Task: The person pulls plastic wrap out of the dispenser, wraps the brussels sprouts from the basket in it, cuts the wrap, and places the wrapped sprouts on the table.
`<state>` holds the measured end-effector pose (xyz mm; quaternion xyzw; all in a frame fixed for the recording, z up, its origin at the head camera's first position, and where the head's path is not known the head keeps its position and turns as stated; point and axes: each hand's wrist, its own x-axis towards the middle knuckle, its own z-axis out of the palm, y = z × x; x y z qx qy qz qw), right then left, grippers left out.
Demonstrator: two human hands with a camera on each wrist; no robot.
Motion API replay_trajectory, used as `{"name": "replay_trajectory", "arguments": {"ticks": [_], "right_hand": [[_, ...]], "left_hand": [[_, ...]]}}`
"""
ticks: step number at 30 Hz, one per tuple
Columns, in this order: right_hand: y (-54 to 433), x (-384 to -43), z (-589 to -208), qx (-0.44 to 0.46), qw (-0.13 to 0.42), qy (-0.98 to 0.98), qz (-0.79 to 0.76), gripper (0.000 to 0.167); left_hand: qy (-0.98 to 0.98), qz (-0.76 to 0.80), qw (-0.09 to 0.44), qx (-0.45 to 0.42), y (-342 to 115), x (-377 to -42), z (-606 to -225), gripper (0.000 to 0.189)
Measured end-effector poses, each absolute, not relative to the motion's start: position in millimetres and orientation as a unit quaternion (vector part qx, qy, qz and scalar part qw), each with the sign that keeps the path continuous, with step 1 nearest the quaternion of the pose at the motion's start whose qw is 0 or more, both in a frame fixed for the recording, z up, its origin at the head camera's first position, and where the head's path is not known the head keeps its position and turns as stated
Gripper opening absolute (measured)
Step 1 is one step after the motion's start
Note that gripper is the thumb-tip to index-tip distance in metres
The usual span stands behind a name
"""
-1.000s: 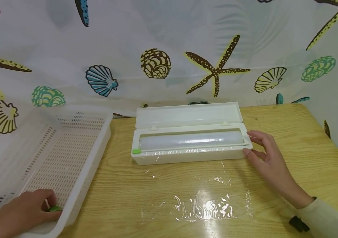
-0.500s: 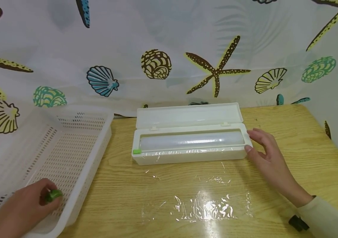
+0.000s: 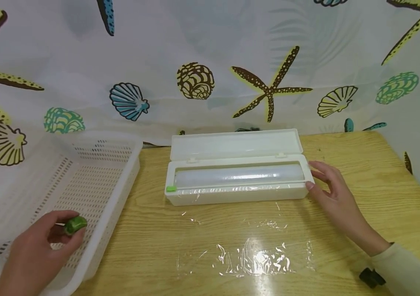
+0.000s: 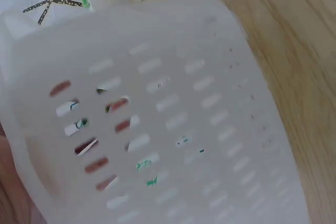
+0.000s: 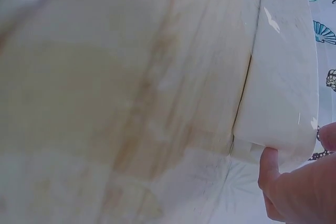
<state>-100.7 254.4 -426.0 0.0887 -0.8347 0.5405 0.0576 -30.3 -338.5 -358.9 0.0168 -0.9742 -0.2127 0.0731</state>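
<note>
My left hand pinches a small, glossy green vegetable piece between thumb and fingers, over the white perforated basket. In the left wrist view the basket wall hides most of that hand; the green piece is not plainly visible there. A white cling film box lies with its lid raised, a roll of film inside. My right hand rests its thumb and fingertips at the box's right end. In the right wrist view, the thumb touches the box's end.
A sheet of clear film runs from the box's front across the wooden table. A green slider sits at the box's left front corner. Behind hangs a curtain with sea prints. A black object lies by the right sleeve.
My left hand has risen from the basket's floor with the green piece, moving slightly up and right in view. The right thumb has shifted slightly up at the box's end.
</note>
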Motion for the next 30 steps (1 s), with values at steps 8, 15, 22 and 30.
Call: {"name": "replay_trajectory", "arguments": {"ticks": [8,15,22,30], "right_hand": [[254,-101,-428,0.082,0.048,-0.834,0.543,0.054],[253,-102,-425,0.079,0.038,-0.837,0.540,0.054],[256,-101,-424,0.070,0.030,-0.846,0.528,0.056],[255,-101,-424,0.070,0.028,-0.844,0.532,0.055]], "left_hand": [[-0.964,-0.238,0.110,0.036,-322,-25,-359,0.041],[-0.942,-0.277,0.189,0.006,-305,-24,-355,0.044],[-0.912,-0.339,0.229,-0.040,-281,-24,-351,0.049],[-0.897,-0.361,0.240,-0.091,-259,-26,-351,0.057]]}}
